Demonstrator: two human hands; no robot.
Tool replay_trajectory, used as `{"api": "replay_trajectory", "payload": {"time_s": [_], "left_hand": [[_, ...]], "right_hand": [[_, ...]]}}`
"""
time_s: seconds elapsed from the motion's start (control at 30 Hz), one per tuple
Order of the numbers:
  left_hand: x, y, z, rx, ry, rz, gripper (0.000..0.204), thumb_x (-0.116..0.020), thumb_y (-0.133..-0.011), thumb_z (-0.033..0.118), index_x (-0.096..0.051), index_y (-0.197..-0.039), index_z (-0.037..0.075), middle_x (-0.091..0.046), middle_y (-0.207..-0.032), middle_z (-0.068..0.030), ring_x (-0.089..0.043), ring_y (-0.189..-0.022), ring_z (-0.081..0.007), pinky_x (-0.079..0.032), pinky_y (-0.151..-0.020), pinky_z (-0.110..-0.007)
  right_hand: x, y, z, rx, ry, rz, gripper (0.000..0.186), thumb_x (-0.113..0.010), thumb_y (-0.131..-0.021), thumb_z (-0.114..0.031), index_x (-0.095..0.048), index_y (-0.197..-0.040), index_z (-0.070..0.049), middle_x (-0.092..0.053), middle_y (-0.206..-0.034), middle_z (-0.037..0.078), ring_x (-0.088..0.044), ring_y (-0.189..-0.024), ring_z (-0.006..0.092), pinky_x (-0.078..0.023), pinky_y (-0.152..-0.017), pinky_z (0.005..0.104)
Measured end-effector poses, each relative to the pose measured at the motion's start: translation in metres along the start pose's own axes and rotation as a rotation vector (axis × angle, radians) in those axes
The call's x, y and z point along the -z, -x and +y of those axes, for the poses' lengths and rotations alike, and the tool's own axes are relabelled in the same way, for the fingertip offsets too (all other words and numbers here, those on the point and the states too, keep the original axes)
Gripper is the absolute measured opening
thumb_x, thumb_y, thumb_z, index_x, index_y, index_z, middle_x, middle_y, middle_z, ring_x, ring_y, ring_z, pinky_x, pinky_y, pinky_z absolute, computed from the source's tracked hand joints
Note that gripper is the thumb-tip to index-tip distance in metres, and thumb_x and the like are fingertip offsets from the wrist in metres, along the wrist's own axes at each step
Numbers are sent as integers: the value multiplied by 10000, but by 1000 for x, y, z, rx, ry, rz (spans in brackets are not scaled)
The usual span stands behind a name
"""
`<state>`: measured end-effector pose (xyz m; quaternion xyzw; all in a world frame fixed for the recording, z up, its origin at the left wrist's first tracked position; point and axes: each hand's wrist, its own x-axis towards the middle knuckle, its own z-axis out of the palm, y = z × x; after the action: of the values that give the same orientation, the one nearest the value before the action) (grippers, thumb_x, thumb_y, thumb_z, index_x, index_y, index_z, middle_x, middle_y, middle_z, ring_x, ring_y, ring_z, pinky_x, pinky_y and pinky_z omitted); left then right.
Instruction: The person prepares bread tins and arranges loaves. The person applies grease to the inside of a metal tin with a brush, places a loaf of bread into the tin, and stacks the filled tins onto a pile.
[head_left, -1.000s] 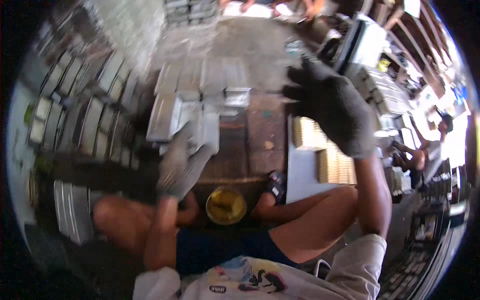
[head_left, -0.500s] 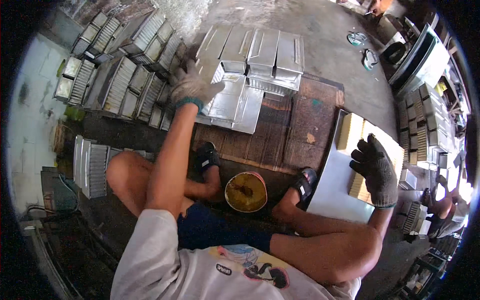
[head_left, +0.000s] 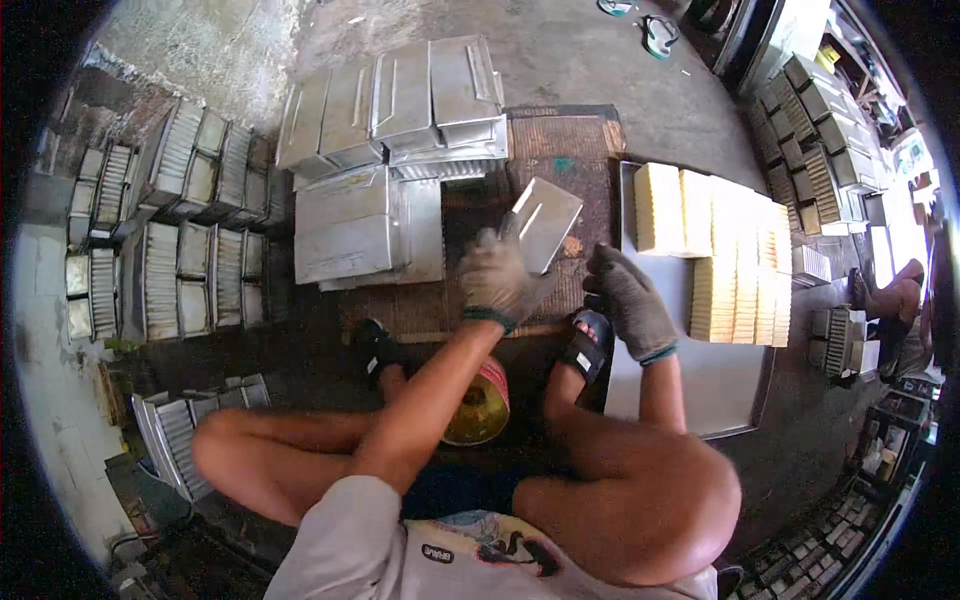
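My left hand (head_left: pixel 494 274), in a grey knitted glove with a green cuff, grips a flat-faced metal loaf tin (head_left: pixel 550 222) by its near left edge, above the brown mat. Close to the tin on its right, my right hand (head_left: pixel 632 305), gloved in darker grey with blackened fingertips, has its fingers loosely apart and holds nothing that I can see. Pale yellow ridged loaves (head_left: pixel 740 260) stand in rows on a large metal tray (head_left: pixel 690 385) to the right. More loaf tins (head_left: pixel 345 225) are stacked on the mat at the left.
Between my feet stands a round tub (head_left: pixel 475 410) with yellowish-brown contents, partly behind my left forearm. Ridged tins (head_left: pixel 180 275) are piled along the left wall, and others (head_left: pixel 825 145) at the far right. Sandals (head_left: pixel 660 37) lie on the concrete floor. Another person (head_left: pixel 900 310) sits at the right edge.
My left hand has come from the tin stack to the middle, now with a tin in it. My right hand has moved left, away from the loaves. The view has shifted right.
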<state>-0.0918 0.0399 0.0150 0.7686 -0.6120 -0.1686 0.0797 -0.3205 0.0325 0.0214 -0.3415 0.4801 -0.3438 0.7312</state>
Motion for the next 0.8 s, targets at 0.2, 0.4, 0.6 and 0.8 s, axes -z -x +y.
{"api": "replay_trajectory", "payload": {"time_s": [0.2,0.4,0.6,0.8], "left_hand": [[-61,-46,-11,109,177,-130,851,-771,-849,376,-391,-1529,33,-653,-1226,-314,-683,-1144,-422,-561,-903,-577],[-64,-48,-36,102,200,-60,451,-576,-911,135,-604,-1341,0,-717,-990,-277,-729,-959,-422,-593,-826,-509],[-19,-22,-43,78,1104,-243,256,-680,-861,91,-726,-1095,-3,-731,-987,-41,-675,-876,-125,-564,-818,-303],[13,9,-65,166,1653,-499,420,-699,-932,159,-646,-1310,-17,-737,-1143,-92,-709,-988,-208,-542,-956,-357]], "right_hand": [[-28,-18,35,262,552,107,480,-648,-1015,-224,-567,-1421,20,-675,-1283,189,-675,-1087,277,-540,-932,387],[-65,-32,52,493,1328,12,646,-704,-891,-217,-493,-1482,-62,-572,-1367,232,-570,-1258,420,-486,-1052,517],[-30,-17,77,268,628,144,776,-696,-940,-263,-352,-1582,2,-479,-1539,251,-483,-1419,380,-422,-1166,433],[31,-17,55,-28,-277,-138,724,-671,-942,-220,-394,-1573,-1,-609,-1421,156,-656,-1207,277,-583,-960,425]]}}
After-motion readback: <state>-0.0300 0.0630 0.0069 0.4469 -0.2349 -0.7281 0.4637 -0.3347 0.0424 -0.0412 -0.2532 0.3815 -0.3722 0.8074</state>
